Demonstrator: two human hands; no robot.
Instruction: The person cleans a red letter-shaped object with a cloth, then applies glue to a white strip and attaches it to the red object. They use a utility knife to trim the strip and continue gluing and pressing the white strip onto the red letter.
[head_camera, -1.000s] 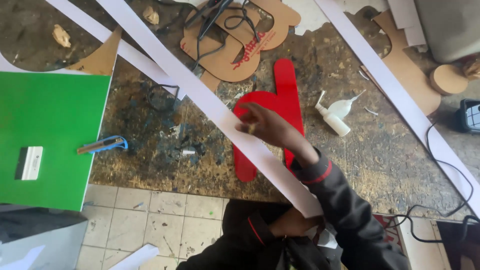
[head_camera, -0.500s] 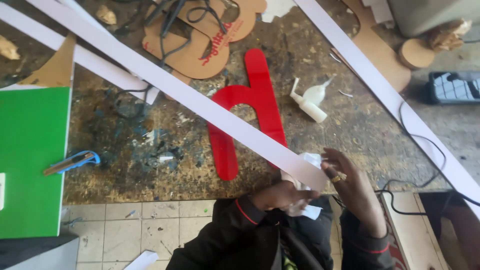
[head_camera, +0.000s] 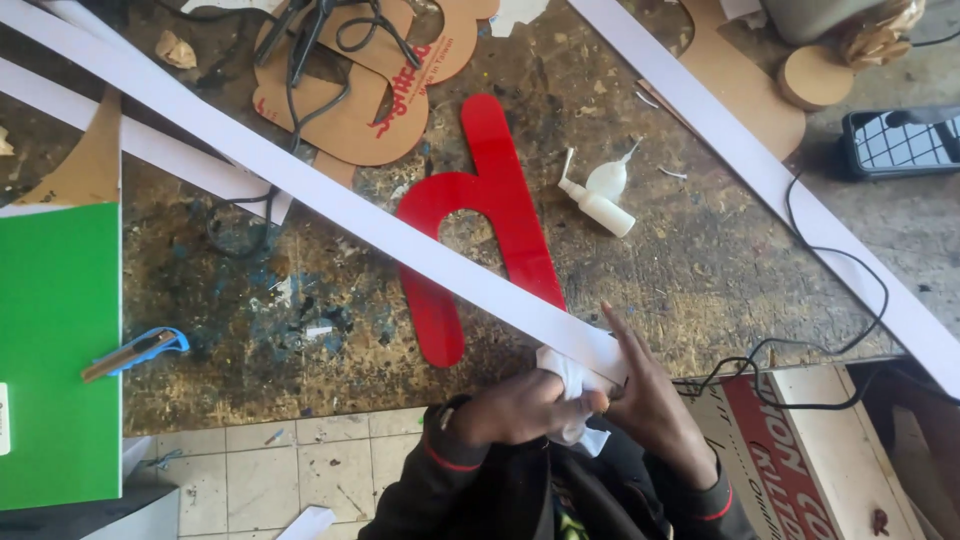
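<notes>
The long white strip (head_camera: 330, 195) ran diagonally across the bench (head_camera: 700, 270), cutting it in two, and crossed over the red letter cutout (head_camera: 500, 200). Left of the cutout lay an open stretch of bench, bounded by the blue-handled knife (head_camera: 135, 350) and the green sheet (head_camera: 55, 340). To the right, bare surface lay between the small white glue bottle (head_camera: 597, 205) and the black cable (head_camera: 850, 270), with a second white strip (head_camera: 760, 170) closing that side

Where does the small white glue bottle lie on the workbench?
The white glue bottle lies upper-centre, just right of the red letter cutout, on the stained bench.
</notes>
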